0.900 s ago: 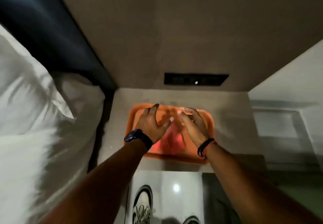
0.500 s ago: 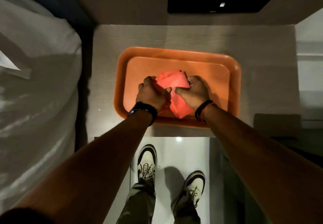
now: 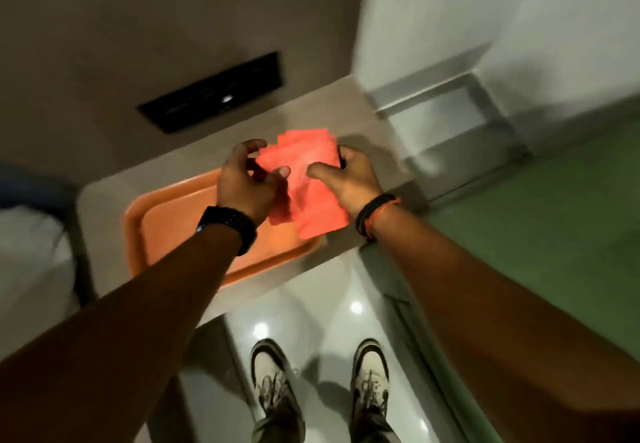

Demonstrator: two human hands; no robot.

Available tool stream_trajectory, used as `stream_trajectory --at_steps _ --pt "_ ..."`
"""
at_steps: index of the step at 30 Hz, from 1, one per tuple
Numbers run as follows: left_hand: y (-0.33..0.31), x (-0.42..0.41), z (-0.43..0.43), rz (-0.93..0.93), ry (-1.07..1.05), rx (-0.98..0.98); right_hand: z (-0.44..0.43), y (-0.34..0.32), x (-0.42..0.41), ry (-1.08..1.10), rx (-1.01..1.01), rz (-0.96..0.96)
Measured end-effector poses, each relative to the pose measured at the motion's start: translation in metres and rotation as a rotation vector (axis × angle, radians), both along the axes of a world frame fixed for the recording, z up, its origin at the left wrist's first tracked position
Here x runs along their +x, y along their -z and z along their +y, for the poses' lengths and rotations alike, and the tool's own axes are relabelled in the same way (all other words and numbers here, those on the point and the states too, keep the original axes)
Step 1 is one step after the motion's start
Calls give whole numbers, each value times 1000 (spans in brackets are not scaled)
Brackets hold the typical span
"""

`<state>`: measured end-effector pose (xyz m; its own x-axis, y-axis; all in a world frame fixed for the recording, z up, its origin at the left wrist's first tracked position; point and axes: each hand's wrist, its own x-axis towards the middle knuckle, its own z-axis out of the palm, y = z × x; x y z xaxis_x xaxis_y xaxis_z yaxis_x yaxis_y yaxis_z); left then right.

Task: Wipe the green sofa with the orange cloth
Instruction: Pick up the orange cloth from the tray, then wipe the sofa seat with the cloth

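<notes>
The orange cloth (image 3: 310, 179), partly unfolded, hangs in the air between both my hands above the right end of an orange tray (image 3: 173, 228). My left hand (image 3: 247, 183) pinches its left edge with thumb and fingers. My right hand (image 3: 346, 176) grips its right edge. A green sofa surface (image 3: 540, 221) lies at the right, below and beyond my right forearm. The view is blurred by motion.
The tray sits on a pale bedside table (image 3: 104, 207). A black wall panel (image 3: 211, 93) is behind it. White bedding (image 3: 31, 252) is at the left. A white wall and step (image 3: 450, 110) are at the right. My shoes (image 3: 270, 373) stand on a glossy floor.
Both hands have lifted the cloth off the tray and spread it a little. The view has swung to the right, bringing the green sofa into sight.
</notes>
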<state>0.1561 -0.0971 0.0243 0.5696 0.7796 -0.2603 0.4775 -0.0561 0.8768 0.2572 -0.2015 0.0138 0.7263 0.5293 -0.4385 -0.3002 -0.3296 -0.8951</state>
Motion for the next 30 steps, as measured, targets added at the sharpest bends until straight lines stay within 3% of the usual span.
stream_trajectory --at_steps 7,14,18,22,24,26,28,30 --pt "-90 147 -187 -96 559 53 -228 -89 74 518 130 -72" --pt "-95 194 -445 -185 961 -5 -481 -100 58 969 112 -107" --pt "-56 179 -539 -148 1120 -36 -570 -73 27 955 -3 -218" --pt "4 167 -560 -80 1139 -76 -598 -32 11 778 59 -283" --pt "44 159 -545 20 1191 48 -603 5 8 839 -231 -314" --pt "84 147 -518 149 1367 315 -606 39 0 985 -608 -347" --pt "113 133 -493 300 1592 558 -606 63 -12 999 -732 -430" --pt "135 120 -475 419 1731 724 -601 84 -23 873 -792 -440"
